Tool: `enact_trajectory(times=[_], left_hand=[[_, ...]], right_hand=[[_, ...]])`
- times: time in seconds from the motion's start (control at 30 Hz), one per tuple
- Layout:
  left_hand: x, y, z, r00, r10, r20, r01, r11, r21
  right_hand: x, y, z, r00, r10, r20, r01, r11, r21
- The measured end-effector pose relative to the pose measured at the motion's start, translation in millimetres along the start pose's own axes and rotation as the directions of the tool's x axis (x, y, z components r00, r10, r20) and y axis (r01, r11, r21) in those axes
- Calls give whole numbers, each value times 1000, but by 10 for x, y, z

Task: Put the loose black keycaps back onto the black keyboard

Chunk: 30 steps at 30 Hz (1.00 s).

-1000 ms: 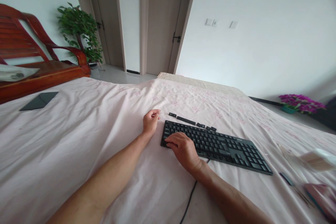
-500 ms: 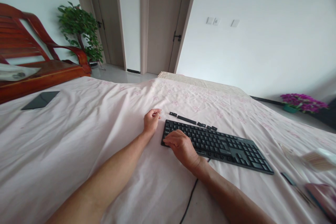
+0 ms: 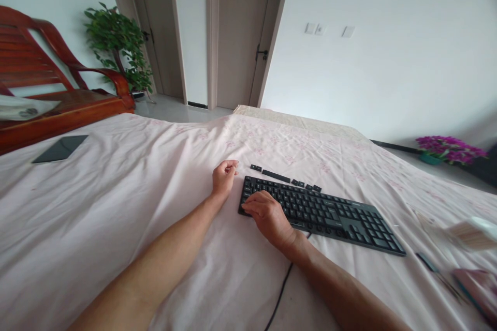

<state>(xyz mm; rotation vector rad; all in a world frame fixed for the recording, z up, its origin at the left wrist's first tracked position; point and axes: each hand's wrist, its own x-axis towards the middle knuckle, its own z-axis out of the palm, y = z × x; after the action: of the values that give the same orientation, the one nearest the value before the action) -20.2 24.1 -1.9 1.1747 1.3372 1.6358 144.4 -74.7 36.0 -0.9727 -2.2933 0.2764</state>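
Observation:
A black keyboard (image 3: 334,217) lies on the pink patterned cloth, with its cable running toward me from the near edge. My right hand (image 3: 268,217) is over the keyboard's near left corner, fingers pinched together and pointing down at the keys. Whatever those fingers hold, if anything, is hidden. Just left of the keyboard, my left hand (image 3: 224,178) rests on the cloth with its fingers curled and pressed together; I cannot make out what is in them. Beyond the far edge lie several loose keycaps (image 3: 256,167) in a row, with a long spacebar (image 3: 276,176) among them.
On the right are a clear container of thin sticks (image 3: 473,234), a slim dark-handled tool (image 3: 427,261) and a pinkish object (image 3: 476,289). A dark flat tablet-like object (image 3: 60,148) lies at the left. A wooden chair (image 3: 62,72) stands beyond the cloth.

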Motion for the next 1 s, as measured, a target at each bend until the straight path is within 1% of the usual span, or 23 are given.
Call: enact_trajectory(times=[0.17, 0.43, 0.63, 0.87, 1.0], left_hand=[[-5, 11, -4, 1000, -2, -6, 2, 1000, 6], [-6, 19, 3, 1000, -1, -4, 1, 1000, 19], [-16, 27, 1, 1000, -6, -6, 6, 1000, 20], [-12, 21, 2, 1000, -17, -9, 17, 1000, 11], [-15, 21, 2, 1000, -5, -3, 5, 1000, 13]], right_hand=[[6, -34, -14, 1000, -10, 25, 10, 999, -31], [-17, -12, -29, 999, 1, 39, -1, 1000, -4], [-20, -43, -37, 997, -12, 71, 19, 995, -99], [-39, -21, -30, 993, -41, 109, 56, 988, -146], [-45, -53, -48, 993, -22, 118, 43, 983, -181]])
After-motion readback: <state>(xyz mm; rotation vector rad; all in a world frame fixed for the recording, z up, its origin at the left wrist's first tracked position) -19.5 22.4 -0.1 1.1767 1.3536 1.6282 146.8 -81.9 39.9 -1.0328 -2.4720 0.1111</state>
